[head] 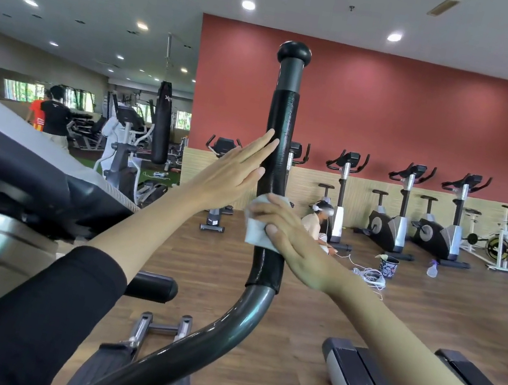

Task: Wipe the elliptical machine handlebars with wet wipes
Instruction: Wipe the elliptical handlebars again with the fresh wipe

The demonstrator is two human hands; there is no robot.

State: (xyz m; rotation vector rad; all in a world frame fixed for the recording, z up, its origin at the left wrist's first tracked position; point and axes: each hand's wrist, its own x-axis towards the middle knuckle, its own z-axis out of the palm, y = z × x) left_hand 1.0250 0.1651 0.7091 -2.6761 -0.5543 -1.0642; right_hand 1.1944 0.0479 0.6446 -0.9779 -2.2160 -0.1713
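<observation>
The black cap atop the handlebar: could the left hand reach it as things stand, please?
Probably yes: the left hand lies open on the grip below the cap, nothing between; the right hand holds the wipe lower down.

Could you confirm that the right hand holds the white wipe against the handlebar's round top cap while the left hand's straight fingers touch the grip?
Not the cap: the head view shows the right hand holding the wipe low on the grip; the left hand's fingers touch it higher.
</observation>
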